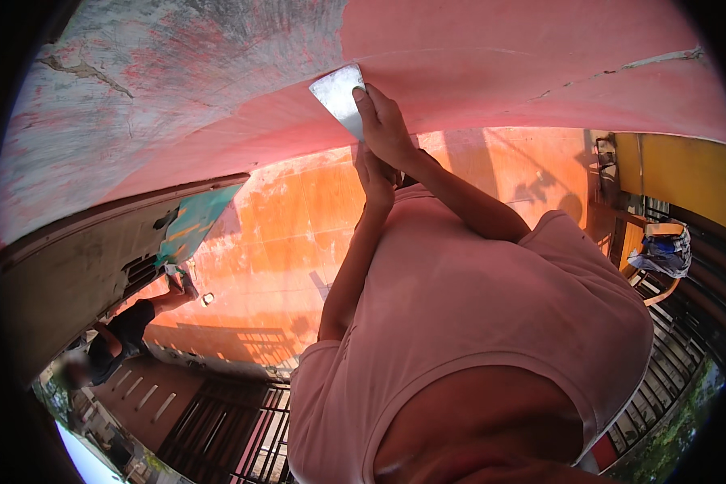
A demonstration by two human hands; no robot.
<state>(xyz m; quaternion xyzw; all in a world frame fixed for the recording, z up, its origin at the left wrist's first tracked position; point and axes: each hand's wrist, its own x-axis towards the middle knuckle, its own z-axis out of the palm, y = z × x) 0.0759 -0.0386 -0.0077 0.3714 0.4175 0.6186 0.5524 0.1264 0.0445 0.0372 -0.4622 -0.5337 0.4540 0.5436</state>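
Note:
A scraper point(340, 95) with a wide, pale metal blade meets the pink wall point(476, 73), its broad edge against the surface. My right hand point(389, 133) is closed round it close to the blade, the thumb pressed along the metal. Just below, my left hand point(374, 179) is closed at the handle end, beneath the right one. Most of the handle is hidden by my hands. To the left of the blade, the wall shows a grey, scraped patch point(210, 73) with streaks of pink.
Cracks run through the wall, one at the upper right point(661, 58). Orange-lit floor point(290, 234) lies below. At the left, another person point(129, 331) is near a window opening. A wooden chair point(661, 230) with cloth on it stands at the right, near dark metal railings point(661, 363).

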